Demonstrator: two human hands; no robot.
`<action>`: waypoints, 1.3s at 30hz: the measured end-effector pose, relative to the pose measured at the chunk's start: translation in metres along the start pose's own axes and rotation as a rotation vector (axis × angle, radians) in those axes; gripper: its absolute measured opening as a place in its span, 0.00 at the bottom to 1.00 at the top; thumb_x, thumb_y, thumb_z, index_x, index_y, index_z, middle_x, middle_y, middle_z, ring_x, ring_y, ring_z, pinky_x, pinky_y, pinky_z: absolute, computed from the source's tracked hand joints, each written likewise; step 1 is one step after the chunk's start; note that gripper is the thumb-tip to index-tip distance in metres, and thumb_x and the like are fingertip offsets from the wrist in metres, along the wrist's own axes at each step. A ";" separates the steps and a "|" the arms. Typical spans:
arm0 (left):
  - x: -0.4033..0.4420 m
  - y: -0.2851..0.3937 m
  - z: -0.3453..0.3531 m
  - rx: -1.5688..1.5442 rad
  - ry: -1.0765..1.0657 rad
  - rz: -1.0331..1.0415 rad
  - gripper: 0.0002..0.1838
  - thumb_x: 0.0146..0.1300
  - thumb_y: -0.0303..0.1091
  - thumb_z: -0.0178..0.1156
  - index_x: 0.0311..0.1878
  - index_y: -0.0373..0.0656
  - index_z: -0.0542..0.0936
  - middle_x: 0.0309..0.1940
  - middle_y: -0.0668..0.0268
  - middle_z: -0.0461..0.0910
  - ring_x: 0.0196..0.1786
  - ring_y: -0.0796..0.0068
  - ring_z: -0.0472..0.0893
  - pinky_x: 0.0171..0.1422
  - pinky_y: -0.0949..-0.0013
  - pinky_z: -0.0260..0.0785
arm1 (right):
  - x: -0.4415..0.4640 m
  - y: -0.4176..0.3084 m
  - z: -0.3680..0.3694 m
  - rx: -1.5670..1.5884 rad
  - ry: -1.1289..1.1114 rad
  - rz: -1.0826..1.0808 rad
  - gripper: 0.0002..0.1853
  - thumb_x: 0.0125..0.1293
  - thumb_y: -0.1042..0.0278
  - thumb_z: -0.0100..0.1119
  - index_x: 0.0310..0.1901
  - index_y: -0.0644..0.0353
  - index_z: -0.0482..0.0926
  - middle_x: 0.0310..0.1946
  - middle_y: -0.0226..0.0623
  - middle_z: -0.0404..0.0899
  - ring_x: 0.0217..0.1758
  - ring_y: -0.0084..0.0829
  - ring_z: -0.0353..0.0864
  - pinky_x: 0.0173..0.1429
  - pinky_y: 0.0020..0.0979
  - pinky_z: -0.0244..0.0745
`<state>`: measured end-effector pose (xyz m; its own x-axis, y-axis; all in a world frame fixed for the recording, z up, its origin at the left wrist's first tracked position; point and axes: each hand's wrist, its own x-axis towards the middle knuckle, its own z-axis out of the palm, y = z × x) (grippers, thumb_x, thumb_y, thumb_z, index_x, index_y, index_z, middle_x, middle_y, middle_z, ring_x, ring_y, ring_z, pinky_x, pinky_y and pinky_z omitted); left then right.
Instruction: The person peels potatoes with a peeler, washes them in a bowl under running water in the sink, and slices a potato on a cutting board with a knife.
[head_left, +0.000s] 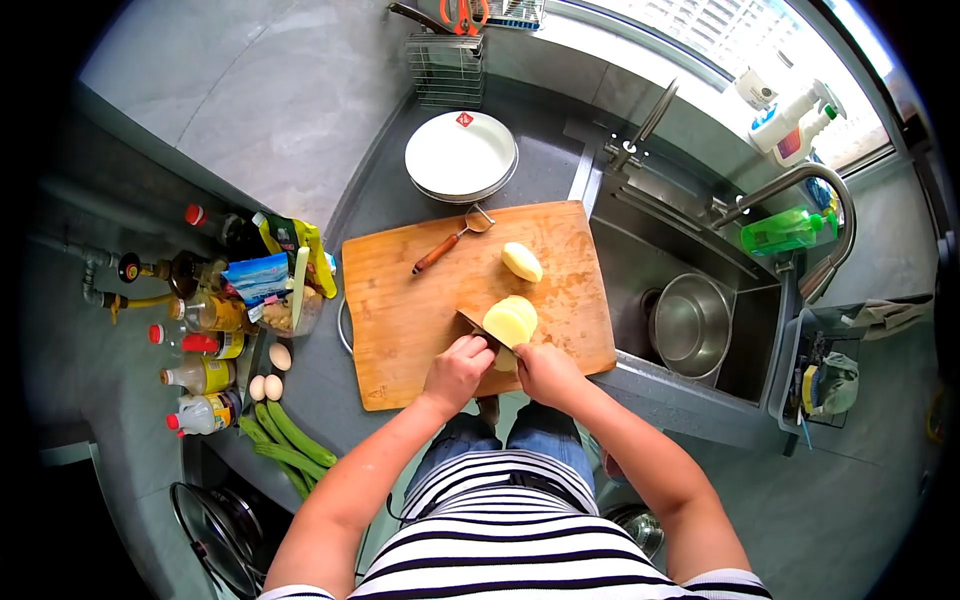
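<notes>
On the wooden cutting board (390, 340), my right hand (550, 375) is closed around the handle end of a kitchen knife (468, 318), which it largely hides. The blade stands between a fan of pale yellow potato slices (511, 320) on its far side and a potato piece (506, 360) nearer me. My left hand (460, 373) presses curled fingers on that piece, close to the blade. Farther up the board lie a whole peeled potato (522, 262) and a peeler (445, 250) with a brown handle.
Stacked white plates (460, 155) stand behind the board. To the right is a sink (625, 260) with a metal pot (691, 325) and a curved faucet (840, 215). Several bottles (205, 375), eggs (273, 387) and green vegetables (288, 442) sit at the left.
</notes>
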<state>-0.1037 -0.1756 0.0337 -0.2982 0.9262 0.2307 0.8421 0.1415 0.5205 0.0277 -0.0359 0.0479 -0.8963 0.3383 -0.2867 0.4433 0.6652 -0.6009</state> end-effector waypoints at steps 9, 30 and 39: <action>-0.005 -0.003 0.002 0.035 -0.014 -0.015 0.12 0.51 0.32 0.64 0.41 0.47 0.82 0.39 0.67 0.80 0.40 0.65 0.80 0.41 0.66 0.76 | -0.005 -0.022 -0.029 0.048 0.047 -0.025 0.09 0.61 0.70 0.52 0.40 0.62 0.79 0.28 0.52 0.80 0.33 0.52 0.81 0.38 0.50 0.75; -0.004 -0.002 -0.002 0.054 0.037 0.003 0.09 0.52 0.33 0.64 0.38 0.46 0.83 0.37 0.69 0.79 0.43 0.66 0.80 0.40 0.65 0.75 | -0.072 -0.009 -0.039 -0.067 0.024 -0.014 0.15 0.59 0.72 0.55 0.48 0.61 0.74 0.25 0.46 0.80 0.29 0.48 0.81 0.32 0.46 0.74; -0.001 0.001 -0.003 0.017 0.046 -0.001 0.10 0.52 0.31 0.64 0.39 0.45 0.83 0.41 0.67 0.80 0.45 0.63 0.81 0.43 0.64 0.76 | -0.070 -0.017 -0.045 -0.074 -0.035 0.032 0.10 0.58 0.73 0.54 0.42 0.62 0.72 0.23 0.47 0.79 0.27 0.50 0.81 0.30 0.48 0.74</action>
<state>-0.1044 -0.1773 0.0363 -0.3193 0.9091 0.2676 0.8489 0.1488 0.5072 0.0837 -0.0408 0.1120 -0.8809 0.3374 -0.3319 0.4703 0.7022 -0.5345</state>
